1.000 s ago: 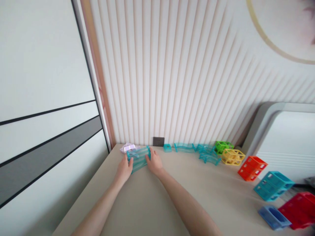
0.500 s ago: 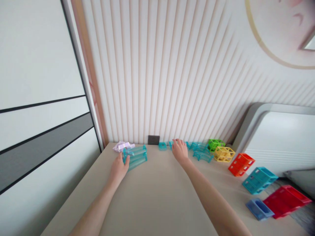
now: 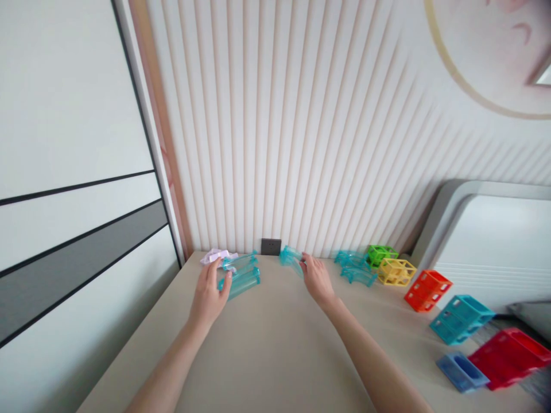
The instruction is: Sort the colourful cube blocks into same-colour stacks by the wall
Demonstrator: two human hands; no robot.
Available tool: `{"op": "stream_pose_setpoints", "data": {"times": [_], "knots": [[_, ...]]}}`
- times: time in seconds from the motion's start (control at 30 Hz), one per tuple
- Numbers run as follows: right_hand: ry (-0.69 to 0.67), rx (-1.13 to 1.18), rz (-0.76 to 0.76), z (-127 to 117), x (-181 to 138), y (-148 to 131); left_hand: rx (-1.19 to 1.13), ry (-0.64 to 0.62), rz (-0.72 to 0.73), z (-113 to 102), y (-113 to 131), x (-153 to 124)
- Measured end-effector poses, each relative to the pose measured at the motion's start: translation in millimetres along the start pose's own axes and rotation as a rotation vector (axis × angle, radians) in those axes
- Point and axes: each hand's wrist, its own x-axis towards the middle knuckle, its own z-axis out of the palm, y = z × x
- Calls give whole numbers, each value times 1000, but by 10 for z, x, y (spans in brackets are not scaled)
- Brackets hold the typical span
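My left hand rests on the left end of a stack of clear teal track pieces at the far left of the beige table, fingers curled against it. My right hand is closed on another clear teal track piece, lifted just off the table near the wall. A small lilac piece lies behind the stack.
More teal track pieces lie by the wall to the right. Openwork blocks follow in a row: green, yellow, orange, teal, blue and red. A dark wall socket sits at table level.
My right hand left the stack, went right to the wall, took hold of a teal track piece and has brought it back leftward. My left hand stayed on the stack.
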Motion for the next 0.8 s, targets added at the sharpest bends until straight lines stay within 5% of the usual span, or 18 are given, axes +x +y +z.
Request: {"op": "stream_pose_setpoints", "data": {"times": [0.13, 0.27, 0.47, 0.6, 0.73, 0.8], "knots": [[-17, 99, -157, -29, -158, -639, -221, -198, 84, -13, 268, -104], [3, 283, -297, -59, -296, -1147, -388, -216, -79, 69, 354, -213], [-50, 536, -33, 24, -186, -1214, -499, -236, -135, -127, 220, -65], [-22, 364, 173, 154, -27, -910, -392, -40, -190, -314, -52, 104], [-67, 219, 227, 309, -41, -666, -176, 355, -403, -405, -426, 186], [-92, 169, 221, 379, -73, -633, -165, 430, -498, -410, -559, 186]]}}
